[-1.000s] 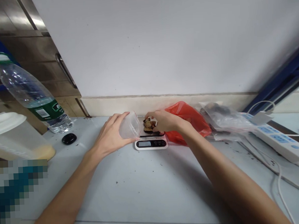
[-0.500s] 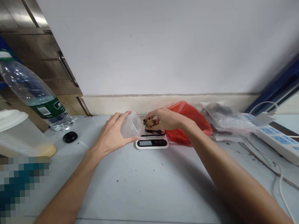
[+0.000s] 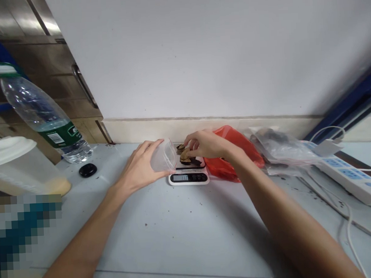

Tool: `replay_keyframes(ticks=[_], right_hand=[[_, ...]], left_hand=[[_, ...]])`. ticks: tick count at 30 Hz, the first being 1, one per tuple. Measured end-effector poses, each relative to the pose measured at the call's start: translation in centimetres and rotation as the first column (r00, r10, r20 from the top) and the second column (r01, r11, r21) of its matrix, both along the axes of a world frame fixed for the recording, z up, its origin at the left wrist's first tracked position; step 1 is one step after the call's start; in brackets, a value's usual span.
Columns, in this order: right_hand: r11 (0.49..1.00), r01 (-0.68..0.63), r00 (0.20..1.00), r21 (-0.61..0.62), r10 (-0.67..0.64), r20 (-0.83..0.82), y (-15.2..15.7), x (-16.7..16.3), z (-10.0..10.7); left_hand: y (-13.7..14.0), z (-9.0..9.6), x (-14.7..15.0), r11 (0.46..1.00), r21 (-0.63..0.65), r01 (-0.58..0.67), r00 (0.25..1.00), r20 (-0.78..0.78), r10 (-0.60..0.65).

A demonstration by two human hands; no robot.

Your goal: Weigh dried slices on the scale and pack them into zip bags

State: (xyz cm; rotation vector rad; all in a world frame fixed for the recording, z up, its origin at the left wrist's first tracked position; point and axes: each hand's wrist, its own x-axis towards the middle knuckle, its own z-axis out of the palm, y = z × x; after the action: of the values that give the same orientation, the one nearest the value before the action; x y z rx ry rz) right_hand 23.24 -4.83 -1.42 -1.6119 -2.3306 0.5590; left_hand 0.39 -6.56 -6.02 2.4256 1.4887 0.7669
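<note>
1. The digital scale (image 3: 188, 171) carries a lit display (image 3: 180, 178) whose digits look like 1, 1, 3; whether a decimal point stands among them cannot be made out. The markings on the buttons (image 3: 198, 177) beside it are too small to read.
2. The water bottle (image 3: 33, 102) wears a green label (image 3: 65, 141) with a white barcode patch (image 3: 55, 138) and a white emblem on a dark ground (image 3: 73, 130), neither legible.
3. The lidded plastic jug (image 3: 28, 164) bears a line of pale, blurred lettering (image 3: 16, 178) that cannot be read.
</note>
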Motion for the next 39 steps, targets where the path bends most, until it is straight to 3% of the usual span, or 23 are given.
replay_keyframes(ticks=[4,8,13,15,20,23,26,30,33,39], right_hand=[[1.000,-0.020,0.997,-0.003,0.020,0.071,0.6,-0.6,-0.9],[0.999,-0.030,0.998,0.013,0.031,-0.061,0.6,0.0,-0.4],[0.956,0.250,0.967,0.152,-0.239,-0.088,0.3,0.8,0.1],[0.940,0.297,0.955,0.168,-0.293,-0.046,0.8,0.8,-0.3],[0.972,0.211,0.969,0.106,-0.222,0.108,2.6,0.5,-1.7],[0.988,0.152,0.983,0.025,-0.154,0.100,2.6,0.5,-1.3],[0.984,0.176,0.983,0.013,-0.176,0.058,1.6,0.9,-0.4],[0.980,0.200,0.970,-0.016,-0.196,0.141,0.5,1.1,0.0],[0.976,0.191,0.970,-0.105,-0.171,0.174,0.6,0.8,-0.4],[0.973,0.217,0.966,-0.079,-0.202,0.162,1.4,0.1,-1.6]], left_hand=[[0.0,0.1,0.0,1.000,-0.001,-0.011,1.000,-0.013,0.011],[0.0,0.1,0.1,1.000,0.004,-0.013,1.000,-0.019,0.013],[-0.1,0.0,0.1,1.000,0.001,-0.006,1.000,-0.011,0.006],[-0.1,0.0,0.1,1.000,-0.008,-0.006,1.000,-0.008,0.006],[0.0,0.0,0.1,1.000,-0.004,0.002,1.000,0.000,-0.002],[0.1,-0.1,0.0,1.000,0.001,0.002,1.000,0.001,-0.002],[0.1,-0.1,0.0,1.000,-0.004,-0.001,1.000,-0.003,0.001],[0.0,-0.1,0.1,1.000,-0.011,-0.001,1.000,-0.017,0.001],[-0.1,0.0,0.1,1.000,-0.020,-0.010,1.000,-0.021,0.009],[0.1,-0.1,0.1,1.000,0.003,-0.009,1.000,-0.008,0.009]])
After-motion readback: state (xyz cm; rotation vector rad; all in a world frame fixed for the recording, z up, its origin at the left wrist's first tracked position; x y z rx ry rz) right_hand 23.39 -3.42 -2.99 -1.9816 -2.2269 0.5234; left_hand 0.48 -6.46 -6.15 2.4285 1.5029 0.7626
